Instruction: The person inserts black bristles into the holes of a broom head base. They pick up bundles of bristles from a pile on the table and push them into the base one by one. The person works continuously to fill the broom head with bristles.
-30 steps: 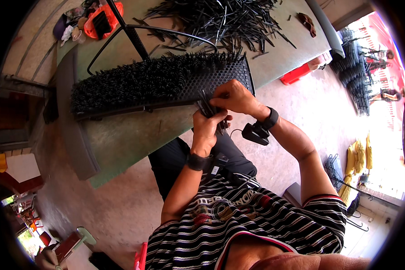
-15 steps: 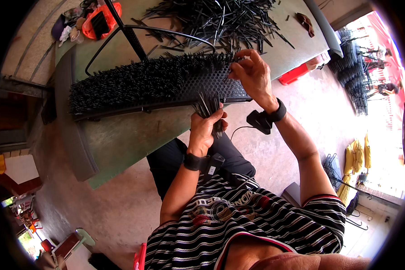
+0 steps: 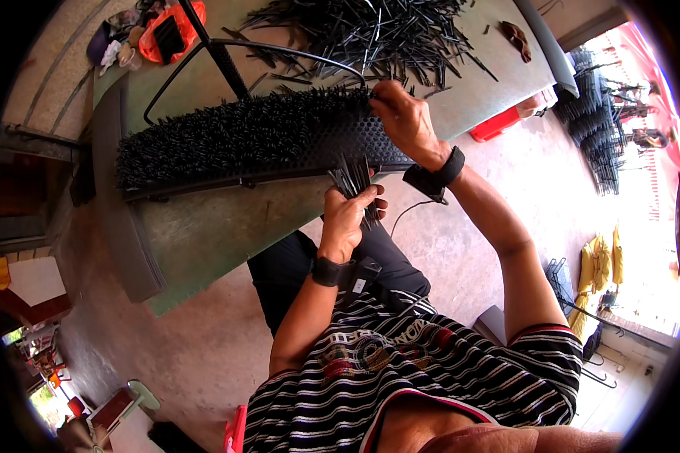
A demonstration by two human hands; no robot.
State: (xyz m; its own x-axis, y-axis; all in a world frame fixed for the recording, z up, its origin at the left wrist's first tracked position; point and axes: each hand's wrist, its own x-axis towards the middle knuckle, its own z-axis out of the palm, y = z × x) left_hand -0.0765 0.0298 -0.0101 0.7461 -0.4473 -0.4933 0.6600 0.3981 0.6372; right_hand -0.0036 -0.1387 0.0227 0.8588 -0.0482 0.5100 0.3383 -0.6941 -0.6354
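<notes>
A long black perforated panel (image 3: 355, 140) lies across the table. Dense black curled strips (image 3: 219, 140) cover its left and middle, thinning toward the right end, where bare holes show. Just in front of that end, my left hand (image 3: 343, 225) is closed around a bundle of thin black strips (image 3: 350, 178), their tips fanned upward. Over the panel's far right edge, my right hand (image 3: 409, 124) has its fingers pinched together at the end of the tufted row. Whatever sits between those fingertips is too small to make out.
Behind the panel is a large heap of loose black strips (image 3: 378, 34) on the green tabletop (image 3: 211, 260). A black metal frame (image 3: 223, 68) rises from the panel. An orange bag (image 3: 155, 47) is at far left, a red container (image 3: 497, 124) beyond the right edge, and stacked black racks (image 3: 593, 124) farther right.
My right hand has moved left and slightly up along the panel's far edge, its fingers now closer together. My left hand stays nearly in place with the bundle.
</notes>
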